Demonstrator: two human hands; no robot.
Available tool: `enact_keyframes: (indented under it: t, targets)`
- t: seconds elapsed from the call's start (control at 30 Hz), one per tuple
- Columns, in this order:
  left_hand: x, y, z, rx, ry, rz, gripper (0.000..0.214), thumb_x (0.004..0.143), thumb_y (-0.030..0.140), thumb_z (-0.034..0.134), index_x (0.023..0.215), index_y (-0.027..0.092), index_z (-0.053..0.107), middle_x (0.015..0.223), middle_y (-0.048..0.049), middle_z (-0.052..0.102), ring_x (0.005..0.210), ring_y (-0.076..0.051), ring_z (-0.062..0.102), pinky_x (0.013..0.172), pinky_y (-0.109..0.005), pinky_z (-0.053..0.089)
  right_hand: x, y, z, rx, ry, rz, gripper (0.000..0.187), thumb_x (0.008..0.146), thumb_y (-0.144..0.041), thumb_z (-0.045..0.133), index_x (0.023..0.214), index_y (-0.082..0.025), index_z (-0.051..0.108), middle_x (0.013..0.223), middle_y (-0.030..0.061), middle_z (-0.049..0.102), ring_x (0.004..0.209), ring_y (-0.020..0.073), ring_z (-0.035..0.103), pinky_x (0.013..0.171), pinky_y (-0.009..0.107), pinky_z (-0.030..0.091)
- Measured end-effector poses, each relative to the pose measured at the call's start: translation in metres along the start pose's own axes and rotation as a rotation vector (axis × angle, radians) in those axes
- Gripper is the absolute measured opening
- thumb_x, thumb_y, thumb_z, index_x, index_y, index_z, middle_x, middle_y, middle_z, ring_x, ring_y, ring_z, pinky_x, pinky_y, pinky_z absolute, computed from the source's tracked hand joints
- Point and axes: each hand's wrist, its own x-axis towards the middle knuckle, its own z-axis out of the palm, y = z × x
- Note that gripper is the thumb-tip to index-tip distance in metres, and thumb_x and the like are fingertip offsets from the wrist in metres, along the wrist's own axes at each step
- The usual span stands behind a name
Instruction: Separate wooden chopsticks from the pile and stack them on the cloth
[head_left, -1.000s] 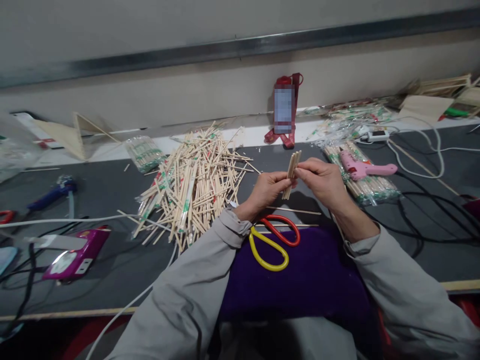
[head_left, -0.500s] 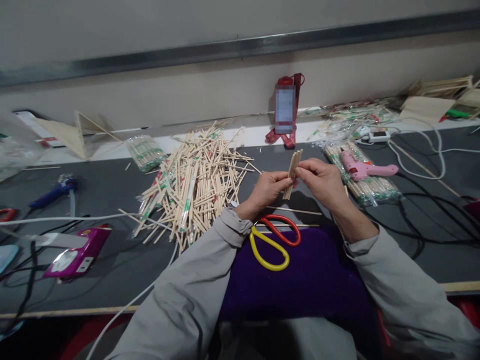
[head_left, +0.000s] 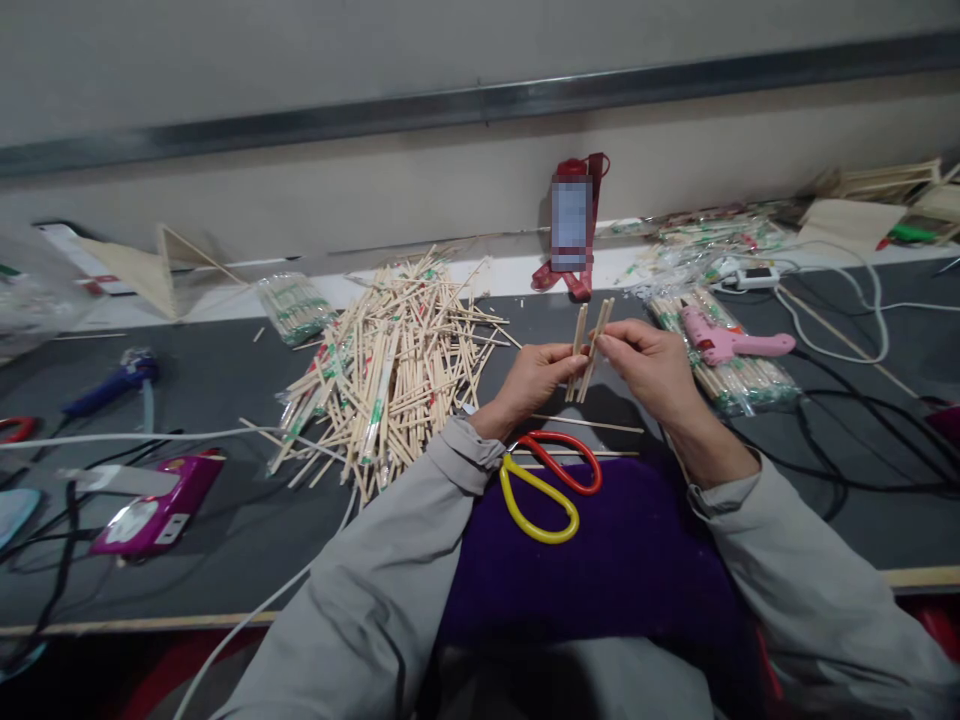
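Observation:
Both hands hold short lengths of pale wooden sticks above the grey table. My left hand (head_left: 538,380) pinches a small bunch of wooden sticks (head_left: 580,328), held nearly upright. Between the thumb and fingers of my right hand (head_left: 645,362) is a second small group of sticks (head_left: 602,322), tilted and a little apart from the first at the top. Below the hands lie scissors (head_left: 540,515) with one yellow and one red handle, resting partly on a purple cloth (head_left: 600,580). Loose single sticks (head_left: 592,424) lie just behind the scissors.
A large heap of wooden sticks (head_left: 412,370) spreads left of my hands. On the right, a pink glue gun (head_left: 735,340) rests on bagged sticks (head_left: 750,385). A phone (head_left: 571,225) leans against the wall. A blue glue gun (head_left: 109,385) and a magenta device (head_left: 161,505) lie left, among cables.
The single bunch of sticks has parted into two groups, one in each hand, with a gap between their upper ends. The view has shifted very slightly.

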Motion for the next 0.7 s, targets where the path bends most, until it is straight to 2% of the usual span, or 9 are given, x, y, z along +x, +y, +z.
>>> enact_keyframes:
  t: [0.23,0.5,0.7]
  targets:
    - [-0.001,0.006,-0.001,0.001,-0.067,-0.009,0.032,0.082,0.043,0.059,0.078,0.013,0.070,0.065,0.0018,0.057,0.063,-0.010,0.047,0.064,-0.024,0.036,-0.001,0.001,-0.001,-0.003,-0.039,0.015,0.021,0.082,-0.035,0.061,0.086,-0.018,0.074,0.074,0.0025,0.065,0.069,0.0151,0.056,0.055,0.025,0.037]
    - [-0.002,0.009,0.002,-0.044,-0.066,-0.032,0.031,0.079,0.042,0.061,0.076,0.013,0.070,0.065,0.0020,0.058,0.062,-0.010,0.048,0.064,-0.024,0.037,-0.003,-0.002,0.002,0.005,-0.037,0.032,0.020,0.082,-0.033,0.060,0.087,-0.018,0.073,0.074,0.0025,0.065,0.068,0.0149,0.055,0.054,0.025,0.037]
    - [-0.003,0.011,0.004,-0.044,-0.045,0.001,0.030,0.080,0.041,0.062,0.080,0.014,0.072,0.070,0.0004,0.063,0.067,-0.011,0.053,0.069,-0.025,0.040,-0.005,-0.006,0.006,0.054,-0.016,0.076,0.019,0.081,-0.031,0.061,0.086,-0.017,0.073,0.068,-0.0002,0.063,0.057,0.0116,0.051,0.053,0.025,0.037]
